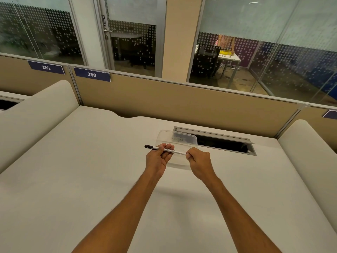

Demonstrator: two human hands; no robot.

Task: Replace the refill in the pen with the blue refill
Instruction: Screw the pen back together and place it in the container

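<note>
A slim white pen (pixel 179 152) with a black cap end pointing left is held level above the desk. My left hand (pixel 159 157) grips its barrel near the middle, fingers curled around it. My right hand (pixel 198 162) pinches the pen's right end between thumb and fingers. Below and behind the hands lies a clear plastic box (pixel 184 138); I cannot tell what it holds. No blue refill is visible.
The white desk (pixel 91 170) has padded side dividers on the left and right and a tan partition behind. An open cable slot (pixel 224 144) with a grey flap lies just right of the box.
</note>
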